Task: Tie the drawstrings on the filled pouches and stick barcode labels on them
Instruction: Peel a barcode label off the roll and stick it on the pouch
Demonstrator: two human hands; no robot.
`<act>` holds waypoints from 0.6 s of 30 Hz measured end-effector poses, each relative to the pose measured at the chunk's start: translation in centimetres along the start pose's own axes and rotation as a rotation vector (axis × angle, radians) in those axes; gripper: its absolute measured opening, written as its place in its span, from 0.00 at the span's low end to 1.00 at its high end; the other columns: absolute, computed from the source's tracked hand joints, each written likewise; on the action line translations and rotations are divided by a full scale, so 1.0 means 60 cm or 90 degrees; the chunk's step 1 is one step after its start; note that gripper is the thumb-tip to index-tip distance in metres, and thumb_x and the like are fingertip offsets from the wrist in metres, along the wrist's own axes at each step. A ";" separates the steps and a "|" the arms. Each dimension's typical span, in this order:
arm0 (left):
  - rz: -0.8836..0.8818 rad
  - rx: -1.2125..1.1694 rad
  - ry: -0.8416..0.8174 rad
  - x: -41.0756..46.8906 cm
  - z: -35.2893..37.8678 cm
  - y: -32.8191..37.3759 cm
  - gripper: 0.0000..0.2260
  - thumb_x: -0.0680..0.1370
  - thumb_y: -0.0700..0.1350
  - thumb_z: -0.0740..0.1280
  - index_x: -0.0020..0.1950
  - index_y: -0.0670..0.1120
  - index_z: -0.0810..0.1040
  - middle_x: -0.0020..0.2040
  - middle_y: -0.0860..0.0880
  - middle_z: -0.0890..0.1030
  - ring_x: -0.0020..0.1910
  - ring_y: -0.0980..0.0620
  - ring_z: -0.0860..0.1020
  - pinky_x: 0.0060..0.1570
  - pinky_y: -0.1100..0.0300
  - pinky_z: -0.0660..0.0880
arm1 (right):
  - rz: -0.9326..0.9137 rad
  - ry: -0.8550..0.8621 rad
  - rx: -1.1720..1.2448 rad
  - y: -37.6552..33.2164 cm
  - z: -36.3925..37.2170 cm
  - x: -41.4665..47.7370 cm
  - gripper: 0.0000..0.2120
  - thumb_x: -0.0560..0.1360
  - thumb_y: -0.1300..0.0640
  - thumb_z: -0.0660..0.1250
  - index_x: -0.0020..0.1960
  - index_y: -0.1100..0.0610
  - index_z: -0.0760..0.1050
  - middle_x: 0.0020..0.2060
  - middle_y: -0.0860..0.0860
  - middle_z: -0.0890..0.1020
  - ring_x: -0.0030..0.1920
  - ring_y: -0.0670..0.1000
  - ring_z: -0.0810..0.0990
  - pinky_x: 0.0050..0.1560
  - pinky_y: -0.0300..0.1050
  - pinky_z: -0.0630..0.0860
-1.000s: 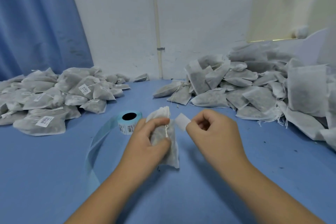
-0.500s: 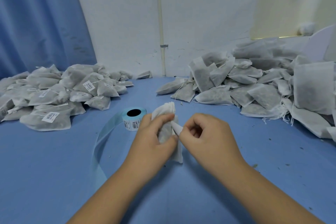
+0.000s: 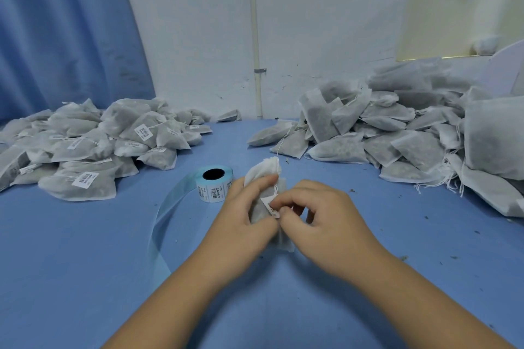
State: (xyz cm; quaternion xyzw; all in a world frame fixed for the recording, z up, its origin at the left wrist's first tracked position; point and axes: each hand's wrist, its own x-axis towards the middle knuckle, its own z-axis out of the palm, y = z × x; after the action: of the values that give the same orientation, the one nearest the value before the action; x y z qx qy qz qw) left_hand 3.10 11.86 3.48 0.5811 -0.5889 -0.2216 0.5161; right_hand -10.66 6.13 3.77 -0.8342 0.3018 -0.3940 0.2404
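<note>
Just beside the label roll (image 3: 214, 184), the left hand (image 3: 241, 224) grips a pouch (image 3: 262, 173) while the right hand (image 3: 326, 221) pinches a label (image 3: 270, 207) onto it.

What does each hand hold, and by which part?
The left hand grips the pouch round its middle; the right hand pinches the label at its edge.

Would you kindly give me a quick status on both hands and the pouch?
Left hand grips small white fabric drawstring pouch. Right hand pinches white barcode label onto it. Blue label roll stands clear, left of pouch.
</note>
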 end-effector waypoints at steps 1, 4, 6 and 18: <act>-0.018 -0.028 0.005 0.000 -0.002 0.001 0.23 0.67 0.46 0.64 0.61 0.62 0.74 0.62 0.62 0.71 0.57 0.78 0.68 0.50 0.81 0.66 | -0.006 -0.015 0.009 -0.001 -0.001 0.000 0.12 0.69 0.52 0.62 0.45 0.47 0.84 0.38 0.43 0.79 0.43 0.44 0.77 0.41 0.32 0.69; -0.068 -0.102 0.044 0.000 -0.008 0.003 0.17 0.72 0.49 0.68 0.59 0.62 0.78 0.61 0.60 0.75 0.58 0.69 0.75 0.52 0.71 0.71 | -0.009 -0.045 0.084 -0.003 -0.004 -0.002 0.11 0.71 0.58 0.65 0.45 0.47 0.84 0.40 0.45 0.80 0.43 0.44 0.78 0.41 0.32 0.69; -0.095 -0.127 0.068 0.000 -0.011 0.004 0.15 0.77 0.44 0.69 0.61 0.60 0.79 0.62 0.56 0.78 0.59 0.61 0.78 0.56 0.65 0.74 | 0.024 -0.020 0.144 -0.003 -0.006 -0.001 0.12 0.73 0.62 0.66 0.42 0.48 0.84 0.39 0.44 0.81 0.41 0.43 0.78 0.41 0.31 0.69; -0.039 -0.211 -0.057 -0.009 -0.010 0.004 0.29 0.69 0.39 0.70 0.68 0.59 0.72 0.57 0.59 0.83 0.55 0.58 0.82 0.48 0.64 0.78 | 0.331 -0.120 0.503 0.019 -0.009 0.006 0.19 0.65 0.50 0.77 0.51 0.57 0.81 0.43 0.52 0.86 0.42 0.50 0.85 0.37 0.38 0.78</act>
State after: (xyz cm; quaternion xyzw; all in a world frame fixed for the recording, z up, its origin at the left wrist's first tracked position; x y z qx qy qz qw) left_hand 3.39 12.60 3.69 0.4952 -0.5491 -0.3568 0.5709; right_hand -11.24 4.99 3.53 -0.6078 0.3044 -0.3280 0.6560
